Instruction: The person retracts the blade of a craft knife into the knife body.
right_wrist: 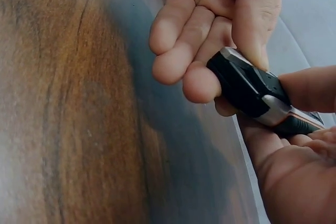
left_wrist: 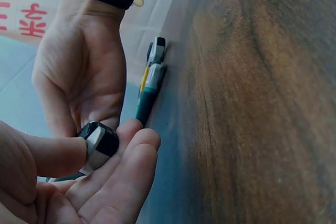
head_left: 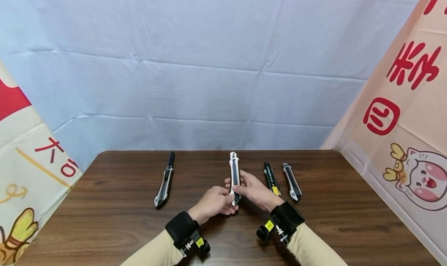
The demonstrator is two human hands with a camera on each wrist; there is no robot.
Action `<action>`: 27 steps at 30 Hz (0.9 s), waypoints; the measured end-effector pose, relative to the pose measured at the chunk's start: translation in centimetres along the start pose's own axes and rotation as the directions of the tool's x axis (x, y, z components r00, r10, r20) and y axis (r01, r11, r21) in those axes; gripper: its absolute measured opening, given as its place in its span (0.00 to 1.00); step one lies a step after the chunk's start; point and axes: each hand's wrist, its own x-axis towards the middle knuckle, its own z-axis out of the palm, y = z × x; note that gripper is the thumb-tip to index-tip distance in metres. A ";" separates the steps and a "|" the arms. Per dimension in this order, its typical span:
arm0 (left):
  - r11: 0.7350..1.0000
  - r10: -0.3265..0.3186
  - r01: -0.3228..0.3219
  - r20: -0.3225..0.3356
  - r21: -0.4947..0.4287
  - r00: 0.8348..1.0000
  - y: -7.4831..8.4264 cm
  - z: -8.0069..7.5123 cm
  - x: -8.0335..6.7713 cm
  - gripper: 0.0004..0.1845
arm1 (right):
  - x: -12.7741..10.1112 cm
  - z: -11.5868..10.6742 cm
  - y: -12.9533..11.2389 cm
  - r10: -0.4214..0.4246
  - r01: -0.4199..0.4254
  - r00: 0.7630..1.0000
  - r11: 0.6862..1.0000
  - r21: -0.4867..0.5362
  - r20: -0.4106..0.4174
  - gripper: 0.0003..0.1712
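A white-and-black utility knife [head_left: 234, 174] is held above the table between both hands, its white tip pointing away from me. My left hand [head_left: 214, 201] pinches the knife's near end, thumb on top and fingers beneath. Around the middle of the handle, my right hand [head_left: 256, 190] grips with its thumb on the upper face. In the left wrist view the black-and-silver butt of the knife [left_wrist: 100, 148] shows between left thumb and fingers. The right wrist view shows the knife's black end [right_wrist: 252, 87] touched by both hands; no bare blade is plainly visible.
On the brown wooden table [head_left: 115, 211], a grey-and-black utility knife [head_left: 163, 188] with a dark, narrow front lies left. A green-and-black knife with a yellow part [head_left: 271, 179] and another grey-and-black knife [head_left: 292, 181] lie right, near the right forearm. Cloth [head_left: 209, 83] hangs behind.
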 end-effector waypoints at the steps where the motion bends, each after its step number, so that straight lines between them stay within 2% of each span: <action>1: 1.000 -0.002 0.002 0.005 -0.003 1.000 0.0 -0.1 0.0 0.12 | 0.0 0.0 0.0 -0.002 0.002 1.000 1.000 -0.004 0.004 0.33; 6: 0.999 -0.030 0.031 0.048 -0.020 0.998 -0.1 -0.5 0.0 0.13 | 0.0 -0.1 -0.2 0.014 -0.014 1.000 0.999 -0.050 -0.004 0.33; 10: 0.998 -0.047 0.049 0.070 -0.029 0.996 -0.2 -0.7 0.0 0.14 | 0.0 -0.3 -0.2 0.069 -0.074 0.997 0.992 -0.101 -0.044 0.34; 14: 0.998 -0.054 0.057 0.085 -0.029 0.995 -0.2 -0.7 0.1 0.14 | -0.1 -0.5 -0.2 0.114 -0.124 0.990 0.985 -0.119 -0.087 0.34; 18: 0.998 -0.064 0.066 0.093 -0.022 0.994 0.1 -0.7 0.1 0.14 | -0.2 -0.6 -0.3 0.127 -0.138 0.987 0.984 -0.117 -0.096 0.32; 22: 0.998 -0.059 0.059 0.091 0.002 0.994 0.4 -0.7 0.1 0.15 | -0.5 -0.7 -0.6 0.130 -0.142 0.987 0.983 -0.116 -0.098 0.31; 27: 0.998 -0.033 0.028 0.089 0.049 0.996 0.5 -1.1 -0.1 0.15 | -0.8 -0.9 -1.0 0.148 -0.169 0.979 0.974 -0.148 -0.144 0.31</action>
